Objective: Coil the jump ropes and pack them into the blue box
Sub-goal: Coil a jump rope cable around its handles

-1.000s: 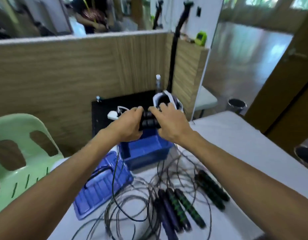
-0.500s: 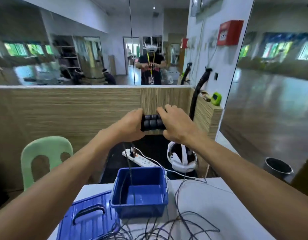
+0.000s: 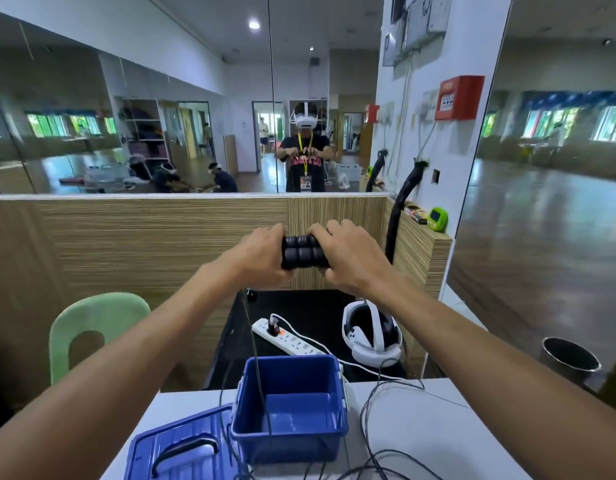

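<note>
Both hands grip one pair of black foam handles (image 3: 302, 252), stacked side by side and held horizontally at chest height. The left hand (image 3: 261, 256) has its fingers curled round the left ends; the right hand (image 3: 351, 256) has its fingers curled over the right ends, thumb underneath. From the left-hand end a thin black cord (image 3: 254, 344) hangs down and passes over the open blue box (image 3: 289, 400); whether the cord touches the box floor cannot be determined from this view. The box stands on the white table (image 3: 438, 434), with its blue lid (image 3: 181, 452) lying just beside it to the left and further loose cords (image 3: 375, 427) spread to its right. Compared with one second ago, the handles have been raised well above the box and the view has tilted up with them, so the other ropes on the table have dropped out of frame. This lift appears to draw the cord free of the tangle and let it hang straight. The rope is therefore not yet coiled, and the box contains no packed rope.
</note>
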The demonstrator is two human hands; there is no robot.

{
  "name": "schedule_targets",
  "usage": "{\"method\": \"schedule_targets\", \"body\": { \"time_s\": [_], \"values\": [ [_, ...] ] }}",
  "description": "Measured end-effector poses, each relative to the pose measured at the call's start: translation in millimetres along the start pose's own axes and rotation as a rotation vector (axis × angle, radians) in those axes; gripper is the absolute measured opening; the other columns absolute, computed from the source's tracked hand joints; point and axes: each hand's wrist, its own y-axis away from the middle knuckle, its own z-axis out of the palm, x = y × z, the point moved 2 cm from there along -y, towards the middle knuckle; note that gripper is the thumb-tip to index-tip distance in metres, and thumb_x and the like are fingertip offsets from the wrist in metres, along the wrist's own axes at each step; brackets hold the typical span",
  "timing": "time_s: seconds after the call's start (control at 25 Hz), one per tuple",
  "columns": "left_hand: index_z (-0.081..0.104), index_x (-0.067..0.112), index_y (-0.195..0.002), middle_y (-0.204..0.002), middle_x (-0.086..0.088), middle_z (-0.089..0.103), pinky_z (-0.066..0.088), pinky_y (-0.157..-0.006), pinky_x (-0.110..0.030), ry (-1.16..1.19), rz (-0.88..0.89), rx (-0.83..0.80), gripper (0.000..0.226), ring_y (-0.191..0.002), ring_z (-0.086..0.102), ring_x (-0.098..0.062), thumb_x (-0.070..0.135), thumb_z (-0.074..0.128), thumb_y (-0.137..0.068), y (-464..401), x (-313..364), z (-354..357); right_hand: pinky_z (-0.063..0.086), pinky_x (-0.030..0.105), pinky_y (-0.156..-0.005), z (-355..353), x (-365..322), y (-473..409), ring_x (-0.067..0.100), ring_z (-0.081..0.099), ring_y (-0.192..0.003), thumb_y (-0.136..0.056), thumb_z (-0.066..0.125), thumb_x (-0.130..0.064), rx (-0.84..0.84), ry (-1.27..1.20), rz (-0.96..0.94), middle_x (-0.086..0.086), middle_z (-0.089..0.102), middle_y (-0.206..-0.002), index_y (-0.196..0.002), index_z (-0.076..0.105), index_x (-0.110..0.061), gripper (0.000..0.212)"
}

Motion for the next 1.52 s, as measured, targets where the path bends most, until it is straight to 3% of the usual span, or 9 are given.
{"method": "schedule_targets", "body": {
  "time_s": [0.44,0.6,0.76,0.84,1.0,1.12,1.24,1.4,1.52],
  "values": [
    [0.050,0.015,-0.103,-0.095,-0.003,0.059,0.048,-0.071,-0.029,0.081,-0.042,-0.085,0.033,-0.081,0.057,-0.019,0.011,0.069,-0.076,-4,-10,-2,0.052,0.041,-0.077,-2,-9,-16,0.028,0.061,-0.085,-0.086,0.067,-0.025,-0.139,-0.028,-0.046,0.010,0.061,-0.103,-0.118,0.045,-0.012,0.040],
    [0.049,0.016,-0.112,-0.095,0.007,0.059,0.044,-0.068,-0.020,0.300,-0.005,0.059,0.053,-0.083,0.058,-0.011,0.022,0.083,-0.071,1,-19,2,0.053,0.037,-0.074,-7,-1,-17,0.024,0.058,-0.079,-0.087,0.065,-0.020,-0.216,-0.083,-0.025,0.006,0.058,-0.096,-0.117,0.044,-0.014,0.037],
    [0.042,0.018,-0.132,-0.090,-0.001,0.063,0.055,-0.073,-0.029,0.591,-0.107,0.187,0.043,-0.079,0.064,-0.018,0.016,0.060,-0.093,22,-27,30,0.050,0.030,-0.066,-11,17,-25,0.018,0.055,-0.075,-0.086,0.065,-0.015,-0.270,-0.105,0.042,0.003,0.055,-0.096,-0.109,0.043,-0.017,0.032],
    [0.049,0.013,-0.119,-0.081,-0.003,0.063,0.055,-0.066,-0.031,0.682,-0.213,0.292,0.023,-0.070,0.063,-0.018,0.025,0.049,-0.099,28,-29,46,0.039,0.023,-0.058,-11,27,-29,0.013,0.052,-0.070,-0.086,0.064,-0.013,-0.297,-0.108,0.084,0.001,0.054,-0.090,-0.104,0.041,-0.019,0.030],
    [0.058,0.016,-0.095,-0.071,0.006,0.053,0.050,-0.057,-0.034,0.991,-0.312,0.387,0.032,-0.063,0.052,-0.012,0.040,0.038,-0.101,41,-28,83,0.037,0.026,-0.056,-20,44,-38,0.019,0.057,-0.074,-0.085,0.060,-0.012,-0.255,-0.280,0.220,-0.001,0.053,-0.082,-0.102,0.048,-0.018,0.021],
    [0.056,0.016,-0.085,-0.059,0.007,0.043,0.032,-0.044,-0.024,1.253,-0.291,0.443,0.043,-0.048,0.037,-0.008,0.045,0.029,-0.102,48,-4,98,0.040,0.029,-0.058,-25,45,-43,0.021,0.060,-0.077,-0.088,0.065,-0.025,-0.227,-0.333,0.228,-0.001,0.057,-0.081,-0.098,0.053,-0.017,0.018],
    [0.049,0.020,-0.081,-0.056,0.008,0.037,0.024,-0.041,-0.022,1.617,-0.380,0.371,0.043,-0.045,0.029,-0.008,0.051,0.027,-0.101,43,24,95,0.041,0.028,-0.059,-26,39,-46,0.013,0.058,-0.073,-0.084,0.071,-0.049,-0.219,-0.393,0.240,-0.001,0.058,-0.081,-0.096,0.054,-0.017,0.038],
    [0.048,0.019,-0.078,-0.055,0.008,0.033,0.023,-0.042,-0.020,1.707,-0.393,0.325,0.044,-0.045,0.028,-0.008,0.052,0.029,-0.100,36,48,101,0.039,0.027,-0.056,-28,34,-48,0.014,0.058,-0.072,-0.076,0.071,-0.064,-0.218,-0.371,0.228,-0.001,0.059,-0.080,-0.094,0.055,-0.015,0.054],
    [0.049,0.017,-0.087,-0.058,0.006,0.032,0.026,-0.046,-0.021,1.525,-0.343,0.473,0.041,-0.049,0.029,-0.008,0.047,0.025,-0.102,38,59,115,0.039,0.028,-0.056,-31,32,-48,0.016,0.058,-0.072,-0.075,0.069,-0.067,-0.208,-0.337,0.227,0.000,0.059,-0.080,-0.094,0.055,-0.015,0.057]
  ]
}}
